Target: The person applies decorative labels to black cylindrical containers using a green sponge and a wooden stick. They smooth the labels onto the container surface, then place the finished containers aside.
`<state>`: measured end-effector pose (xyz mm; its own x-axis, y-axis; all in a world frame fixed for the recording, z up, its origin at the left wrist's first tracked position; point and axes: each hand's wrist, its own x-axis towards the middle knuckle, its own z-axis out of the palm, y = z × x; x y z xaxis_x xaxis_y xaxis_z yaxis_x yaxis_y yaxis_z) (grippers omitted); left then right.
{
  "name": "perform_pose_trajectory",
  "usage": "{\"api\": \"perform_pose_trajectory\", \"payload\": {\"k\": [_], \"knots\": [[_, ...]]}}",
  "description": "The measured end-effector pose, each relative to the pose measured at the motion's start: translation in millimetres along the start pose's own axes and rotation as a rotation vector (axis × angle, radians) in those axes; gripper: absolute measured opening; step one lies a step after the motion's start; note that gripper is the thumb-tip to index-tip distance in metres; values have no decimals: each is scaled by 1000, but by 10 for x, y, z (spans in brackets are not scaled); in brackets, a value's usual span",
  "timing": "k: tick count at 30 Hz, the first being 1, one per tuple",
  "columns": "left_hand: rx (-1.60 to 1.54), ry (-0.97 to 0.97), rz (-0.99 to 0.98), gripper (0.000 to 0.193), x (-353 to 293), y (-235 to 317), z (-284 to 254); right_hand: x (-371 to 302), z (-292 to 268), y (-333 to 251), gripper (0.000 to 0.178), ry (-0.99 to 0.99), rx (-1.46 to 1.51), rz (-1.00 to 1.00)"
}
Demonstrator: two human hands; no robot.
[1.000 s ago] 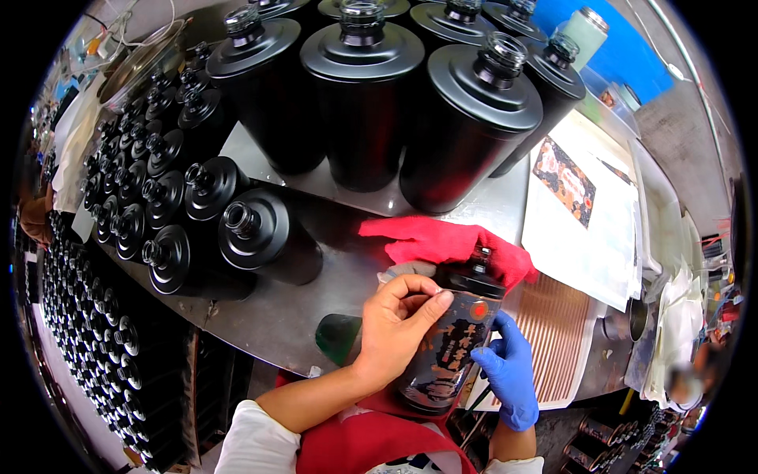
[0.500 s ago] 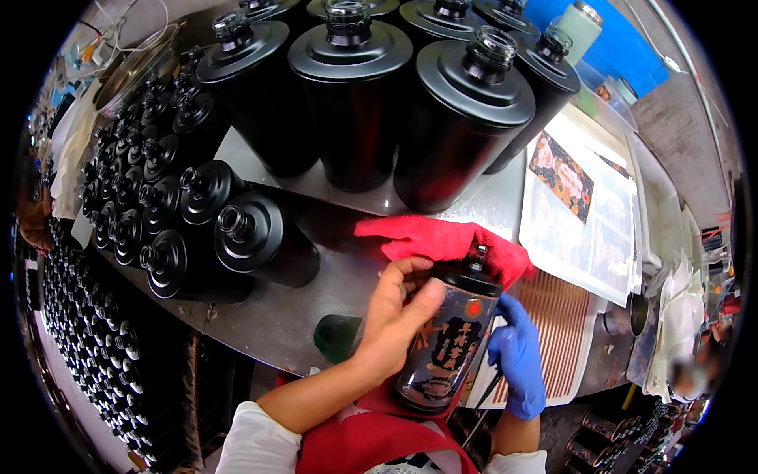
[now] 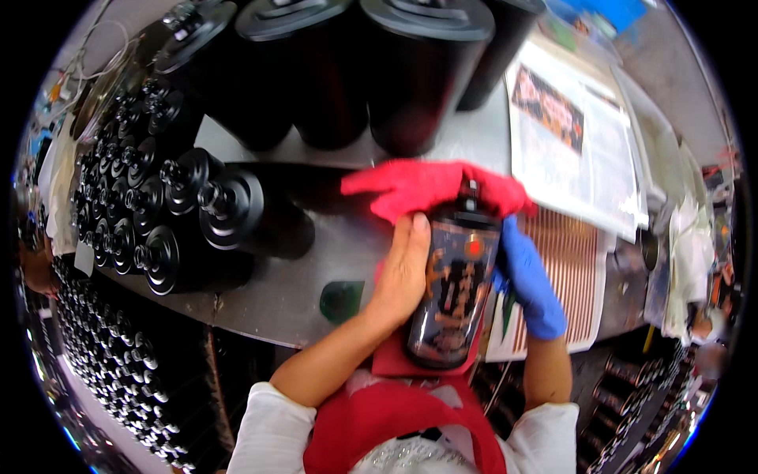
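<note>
A black bottle [image 3: 454,304] with a printed dark, orange and red decal stands tilted between my hands, its neck pointing away from me. My bare left hand [image 3: 404,265] presses its flat, closed fingers along the bottle's left side. On the other side, my blue-gloved right hand [image 3: 535,280] is closed next to the bottle, fingers partly hidden. A thin dark pointed tool [image 3: 508,312] sticks out below those fingers. Behind the bottle's neck lies a red cloth [image 3: 410,188], and the base is over a red surface by my apron.
Tall black bottles [image 3: 407,87] stand at the back, and smaller black bottles [image 3: 257,221] crowd the left. A dark green flat piece [image 3: 342,302] lies on the metal table [image 3: 272,308]. Printed sheets [image 3: 604,178] and brown-striped paper [image 3: 576,272] are on the right.
My view has tipped down, so everything sits higher in the picture. My left fingers have straightened along the bottle, and my right hand has moved up close against its side.
</note>
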<state>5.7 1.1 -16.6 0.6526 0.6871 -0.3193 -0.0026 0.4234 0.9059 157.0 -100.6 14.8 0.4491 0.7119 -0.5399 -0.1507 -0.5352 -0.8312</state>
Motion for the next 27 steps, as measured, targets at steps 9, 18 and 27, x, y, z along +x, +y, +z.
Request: {"api": "perform_pose_trajectory", "payload": {"k": [9,18,27], "knots": [[-356,-189,-94,50,-212,18,-21,-482,167,130,50,-62,15,36],[-344,-191,-38,51,-291,19,-46,-552,249,226,48,-57,22,13],[648,-269,544,66,-477,119,-82,-420,-342,701,63,-119,1062,100]]}}
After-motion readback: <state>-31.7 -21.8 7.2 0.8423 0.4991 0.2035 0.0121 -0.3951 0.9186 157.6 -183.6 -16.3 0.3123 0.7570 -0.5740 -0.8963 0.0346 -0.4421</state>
